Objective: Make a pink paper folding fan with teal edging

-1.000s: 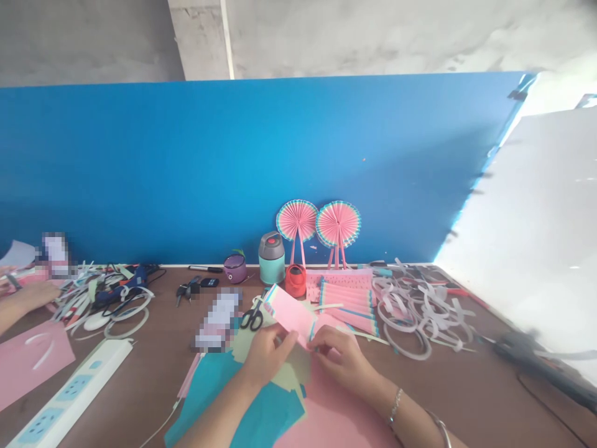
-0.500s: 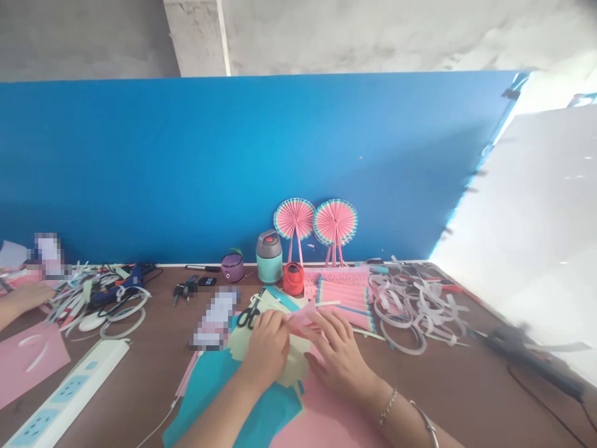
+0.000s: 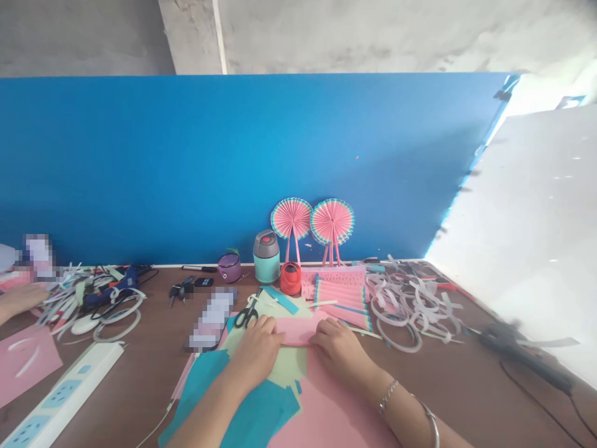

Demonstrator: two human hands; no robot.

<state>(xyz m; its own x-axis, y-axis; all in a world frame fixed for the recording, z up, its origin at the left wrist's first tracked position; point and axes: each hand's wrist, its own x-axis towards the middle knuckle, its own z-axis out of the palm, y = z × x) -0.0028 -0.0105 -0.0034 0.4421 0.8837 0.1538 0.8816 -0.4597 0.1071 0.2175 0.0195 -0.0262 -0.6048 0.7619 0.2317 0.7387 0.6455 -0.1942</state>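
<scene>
Between my two hands lies a folded strip of pink paper (image 3: 295, 330), held flat over the other sheets. My left hand (image 3: 261, 342) grips its left end with curled fingers. At the right end, my right hand (image 3: 336, 342) presses and pinches the paper the same way. Beneath are pale green paper (image 3: 290, 367), teal paper (image 3: 256, 404) and a large pink sheet (image 3: 333, 410). Black-handled scissors (image 3: 246, 316) lie just beyond my left hand. Behind the right hand is a pleated pink paper stack (image 3: 342, 295) with blue edges.
Two round pink fans (image 3: 332, 221) lean on the blue partition (image 3: 186, 168). A teal flask (image 3: 267, 264), purple pot (image 3: 229, 267) and red container (image 3: 290, 279) stand nearby. Right are curled white strips (image 3: 405, 305) and a glue gun (image 3: 527, 354); left, a power strip (image 3: 60, 398) and another person's hand (image 3: 23, 298).
The pink paper was raised and bunched between my fingers; now it is laid flat as a strip. My hands have moved slightly apart, one at each end.
</scene>
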